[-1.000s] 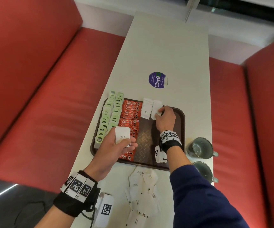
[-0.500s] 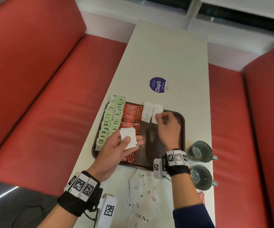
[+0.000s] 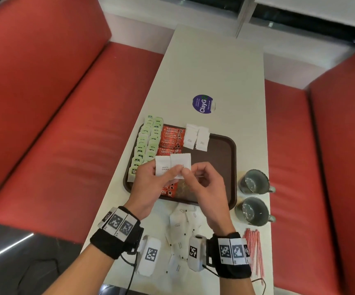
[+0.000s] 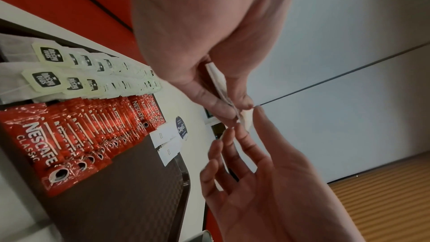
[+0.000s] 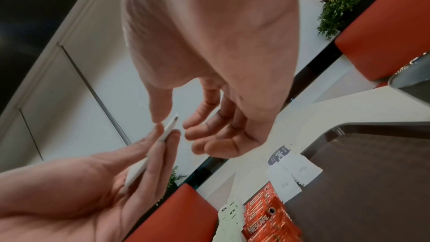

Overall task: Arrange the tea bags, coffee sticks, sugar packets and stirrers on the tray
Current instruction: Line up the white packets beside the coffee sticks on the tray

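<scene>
My left hand [image 3: 172,173] is raised over the near left of the brown tray [image 3: 225,145] and pinches two white sugar packets [image 3: 173,165], fanned side by side. My right hand [image 3: 190,173] has come up to the right-hand packet. Its thumb and curled fingers [image 5: 193,128] bracket the packet's edge [image 5: 172,122] with a small gap showing. On the tray lie two rows of green-tagged tea bags [image 3: 148,141], a row of red coffee sticks [image 3: 171,139] and two sugar packets [image 3: 195,138] at the far edge.
Several loose sugar packets [image 3: 183,226] lie on the white table just in front of the tray. Red-striped stirrers [image 3: 254,252] lie at the near right. Two grey cups [image 3: 254,182] [image 3: 253,210] stand right of the tray. Red bench seats flank the table.
My right hand left the packets at the tray's far edge and drew back to my left hand. The left hand rose a little and now shows two packets fanned out.
</scene>
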The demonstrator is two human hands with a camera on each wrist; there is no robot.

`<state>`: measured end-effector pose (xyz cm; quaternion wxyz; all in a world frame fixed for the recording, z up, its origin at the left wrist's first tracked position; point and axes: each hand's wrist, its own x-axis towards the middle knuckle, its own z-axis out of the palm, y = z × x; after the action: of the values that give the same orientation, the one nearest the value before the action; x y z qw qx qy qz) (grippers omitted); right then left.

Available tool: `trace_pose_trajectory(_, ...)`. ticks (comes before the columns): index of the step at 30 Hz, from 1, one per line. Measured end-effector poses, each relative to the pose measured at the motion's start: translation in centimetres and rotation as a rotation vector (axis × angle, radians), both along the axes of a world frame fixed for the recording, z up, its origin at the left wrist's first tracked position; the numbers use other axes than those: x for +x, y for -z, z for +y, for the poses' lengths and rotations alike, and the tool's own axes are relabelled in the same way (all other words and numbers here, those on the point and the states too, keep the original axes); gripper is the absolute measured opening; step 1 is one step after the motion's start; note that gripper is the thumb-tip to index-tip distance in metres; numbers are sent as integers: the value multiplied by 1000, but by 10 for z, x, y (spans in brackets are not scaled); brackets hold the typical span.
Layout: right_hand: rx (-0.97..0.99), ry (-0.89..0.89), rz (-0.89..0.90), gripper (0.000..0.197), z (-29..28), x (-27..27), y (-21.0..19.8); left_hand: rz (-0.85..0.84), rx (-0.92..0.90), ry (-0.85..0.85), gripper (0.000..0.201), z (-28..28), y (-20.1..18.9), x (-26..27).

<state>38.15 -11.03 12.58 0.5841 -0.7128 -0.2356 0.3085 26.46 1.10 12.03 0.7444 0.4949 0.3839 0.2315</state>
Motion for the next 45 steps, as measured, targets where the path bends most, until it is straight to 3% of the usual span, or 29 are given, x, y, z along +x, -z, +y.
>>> trace_pose_trajectory(6,32,70,-21,18,-2,-12,1,21,-49,-13,29,-5,7,-3)
trace_pose_trajectory(9,-20,110,-162,18,-3,-10,-4,26,-81,-46,26,-3,5,-2)
trace_pose_trajectory(13,-50,26,-354,19,4,-13,-10,-34,-53,66,28,-4,-4,3)
trace_pose_trajectory(18,-68,-5,-409,19,10,-19,-5,-43,-13,79,27,-2,-7,7)
trace_pose_trajectory(22,-66,14,-393,14,7,-15,-2,29,50,34,26,1,-2,8)
trace_pose_trajectory(28,-28,116,-181,12,5,-1,6,97,80,46,23,7,3,11)
trace_pose_trajectory(32,-56,84,-93,16,6,10,14,126,72,41,21,12,6,13)
trace_pose_trajectory(37,-144,18,-1,16,11,35,36,125,1,-88,19,23,11,14)
trace_pose_trajectory(42,-269,269,-87,17,35,80,68,125,-40,-62,18,35,15,5)
trace_pose_trajectory(45,-350,302,-178,16,62,106,89,122,-43,3,26,36,19,2)
